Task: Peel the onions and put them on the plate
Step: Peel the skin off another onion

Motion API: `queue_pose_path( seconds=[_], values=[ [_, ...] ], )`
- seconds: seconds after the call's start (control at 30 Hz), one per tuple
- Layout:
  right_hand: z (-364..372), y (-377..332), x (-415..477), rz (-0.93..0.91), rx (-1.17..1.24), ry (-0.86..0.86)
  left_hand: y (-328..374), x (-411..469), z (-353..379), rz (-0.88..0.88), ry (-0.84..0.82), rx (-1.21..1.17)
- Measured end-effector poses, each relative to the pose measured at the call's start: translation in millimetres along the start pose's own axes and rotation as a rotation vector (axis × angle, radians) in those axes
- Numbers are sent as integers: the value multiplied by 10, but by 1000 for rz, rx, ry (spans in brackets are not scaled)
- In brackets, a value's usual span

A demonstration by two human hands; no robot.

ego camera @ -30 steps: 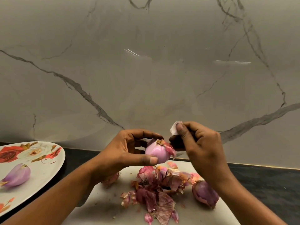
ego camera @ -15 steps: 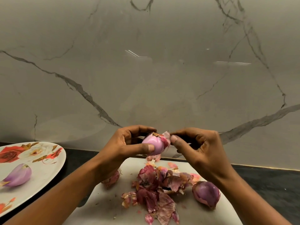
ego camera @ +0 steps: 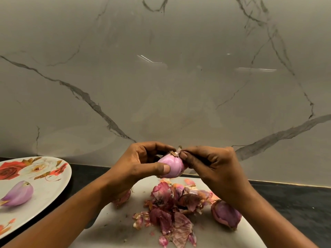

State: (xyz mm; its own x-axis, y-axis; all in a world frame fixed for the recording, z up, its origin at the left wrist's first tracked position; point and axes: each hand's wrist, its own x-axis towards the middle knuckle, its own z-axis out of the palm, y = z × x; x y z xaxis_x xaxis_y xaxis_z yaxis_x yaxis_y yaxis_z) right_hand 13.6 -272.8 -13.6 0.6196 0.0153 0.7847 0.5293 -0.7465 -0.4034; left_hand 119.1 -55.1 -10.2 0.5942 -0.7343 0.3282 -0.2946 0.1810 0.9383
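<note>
My left hand (ego camera: 141,163) grips a pink, mostly peeled onion (ego camera: 172,165) above the white cutting board (ego camera: 111,230), thumb across its front. My right hand (ego camera: 213,163) pinches the skin at the onion's root end. One peeled onion (ego camera: 18,195) lies on the flowered white plate (ego camera: 44,190) at the left. An unpeeled onion (ego camera: 226,213) lies on the board's right side. Another onion (ego camera: 123,198) shows partly under my left wrist.
A heap of purple onion skins (ego camera: 172,210) covers the middle of the board. The board and plate sit on a dark counter (ego camera: 295,203). A grey marble wall (ego camera: 161,77) rises right behind.
My right hand came back from holding a torn piece of skin away and now pinches at the onion's root end. Both hands have risen slightly with the onion.
</note>
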Motion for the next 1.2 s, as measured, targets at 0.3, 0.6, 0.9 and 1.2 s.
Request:
queue_pose_path(
  seconds=[0.3, 0.6, 0.9, 1.2],
  values=[
    [-105, -11, 34, 218, 122, -33, 14, 72, -30, -88, 59, -329],
    [-94, -93, 18, 167, 80, -155, -18, 47, -45, -200, -34, -382],
    [-13, -134, 16, 238, 52, -167, 4, 48, 38, -158, -44, -314],
    [26, -163, -1, 254, 54, -135, -10, 34, 79, -133, 20, -268]
  ],
)
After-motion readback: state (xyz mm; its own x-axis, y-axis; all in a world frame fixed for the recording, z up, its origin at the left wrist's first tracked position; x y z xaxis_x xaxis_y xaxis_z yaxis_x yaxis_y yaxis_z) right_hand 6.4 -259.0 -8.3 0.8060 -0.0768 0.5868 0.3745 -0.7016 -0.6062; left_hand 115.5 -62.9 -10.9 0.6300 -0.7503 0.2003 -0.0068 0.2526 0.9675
